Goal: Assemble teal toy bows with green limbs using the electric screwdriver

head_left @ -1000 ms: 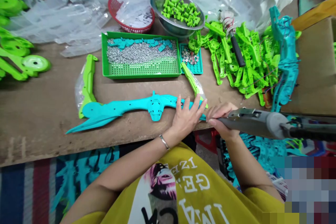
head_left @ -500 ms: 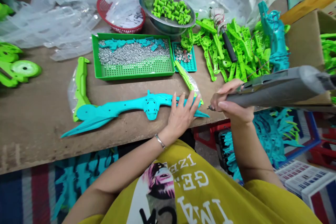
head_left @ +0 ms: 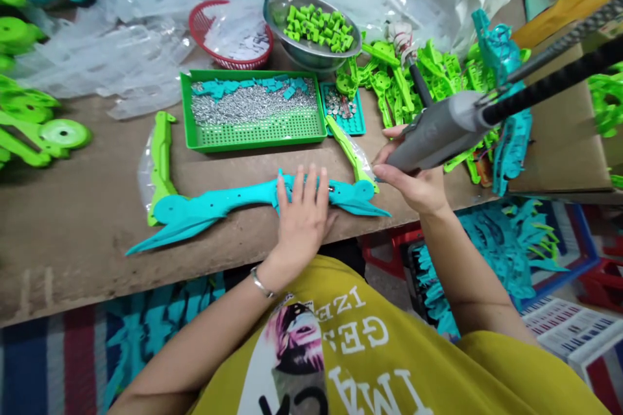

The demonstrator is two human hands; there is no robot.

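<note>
A long turquoise plastic toy bow body (head_left: 214, 202) lies across the table near its front edge. My left hand (head_left: 304, 217) rests flat on its middle, fingers stretched out, covering the centre piece. Lime green arms with clear blades stand at both ends, the left arm (head_left: 161, 162) and the right arm (head_left: 348, 146). My right hand (head_left: 413, 181) is wrapped round a grey electric screwdriver (head_left: 438, 133), held above the table by the right end of the body. The screwdriver's tip points down toward the right green arm; whether it touches is hard to tell.
Behind the body stands a green tray (head_left: 253, 142) of screws and small turquoise pieces, beside a small turquoise tray (head_left: 357, 123). Farther back are a red basket (head_left: 197, 23), a metal bowl (head_left: 311, 59) of green parts and clear plastic pieces (head_left: 146, 58). A cardboard box (head_left: 559, 142) stands right.
My left hand has slid left from the body's right part to its middle. My right hand has tilted the screwdriver more upright and moved it slightly left, over the right end.
</note>
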